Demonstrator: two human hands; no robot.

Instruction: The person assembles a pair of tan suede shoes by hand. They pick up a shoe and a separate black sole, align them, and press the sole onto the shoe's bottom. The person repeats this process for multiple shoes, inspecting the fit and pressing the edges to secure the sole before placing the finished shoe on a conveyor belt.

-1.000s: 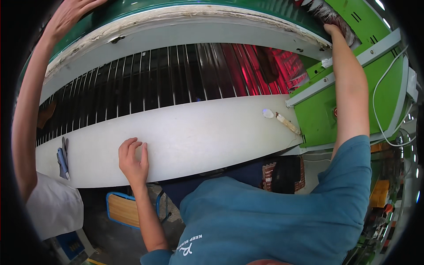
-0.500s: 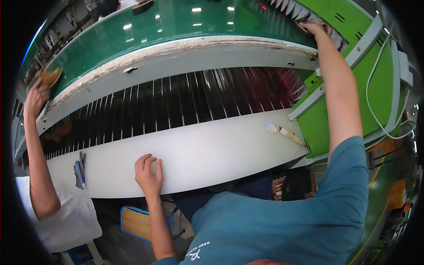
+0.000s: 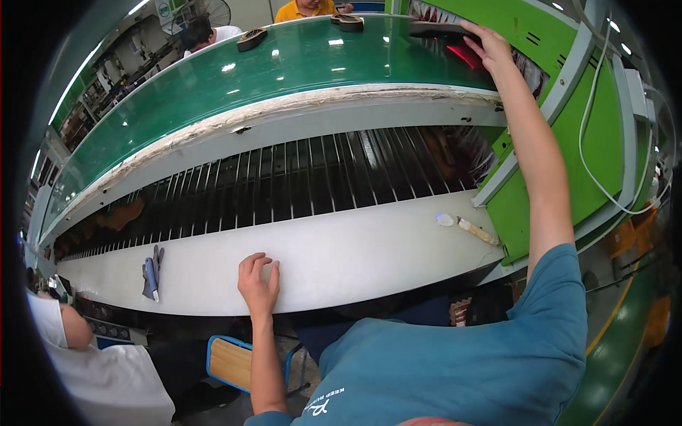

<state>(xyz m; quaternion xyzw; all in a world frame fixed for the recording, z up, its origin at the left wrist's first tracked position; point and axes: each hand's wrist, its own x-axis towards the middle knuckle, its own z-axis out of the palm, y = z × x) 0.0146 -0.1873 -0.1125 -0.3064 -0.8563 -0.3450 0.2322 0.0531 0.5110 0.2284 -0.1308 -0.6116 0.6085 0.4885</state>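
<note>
My right hand [image 3: 490, 48] reaches over the far right of the green belt [image 3: 312, 62], beside the machine's opening. Its fingers are at the right end of a long dark shoe sole [image 3: 442, 30] and appear to grip it. A red light line falls on the belt just below the sole. On the white board [image 3: 341, 248] in front of me lies my left hand [image 3: 259, 285], fingers loosely curled and apart, holding nothing. Further left on the board are blue-handled snips [image 3: 150, 273].
A green machine housing [image 3: 568, 170] with a hanging white cable stands at right. More soles [image 3: 252, 39] lie on the belt's far side. Metal rollers [image 3: 284, 177] run below it. A small white piece [image 3: 445, 220] and a wrapped stick [image 3: 477, 231] lie on the board. Co-workers [image 3: 106, 369] are nearby.
My right hand has come out of the strip-hung opening, and the dark sole now shows on the belt. A co-worker's hand with a tan sole has left the far left. The view has shifted.
</note>
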